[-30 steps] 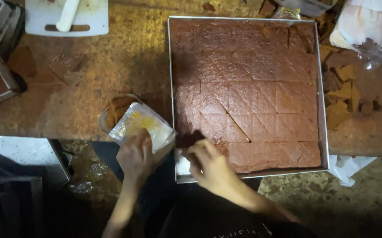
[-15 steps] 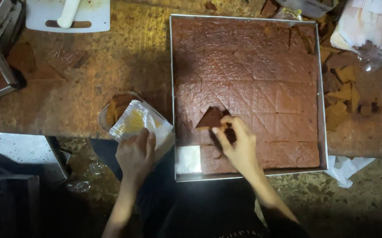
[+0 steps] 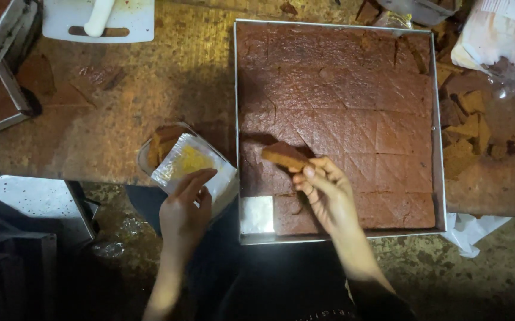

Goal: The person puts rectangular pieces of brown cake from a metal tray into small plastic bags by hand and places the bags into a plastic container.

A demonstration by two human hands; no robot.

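A big square metal tray [image 3: 439, 178] holds a brown cake [image 3: 352, 95] scored into squares and triangles. Its near left corner is bare metal where pieces have come out. My right hand [image 3: 323, 193] hovers over the near part of the tray, pinching a triangular cake piece [image 3: 282, 156] lifted clear of the slab. My left hand [image 3: 187, 208] rests on the edge of a clear plastic container [image 3: 189, 166] at the table's front edge, left of the tray. The container holds some cake pieces and a yellowish patch.
A white cutting board [image 3: 132, 24] with a white handle lies at the far left. Cake scraps [image 3: 465, 125] are strewn right of the tray, beside a plastic bag [image 3: 501, 41]. Metal frames [image 3: 2, 89] stand at the left. White paper [image 3: 468, 232] hangs below the tray.
My right hand went from the tray's near left corner to the cake, lifted out a triangular piece and carried it left. My left hand stayed on the container.
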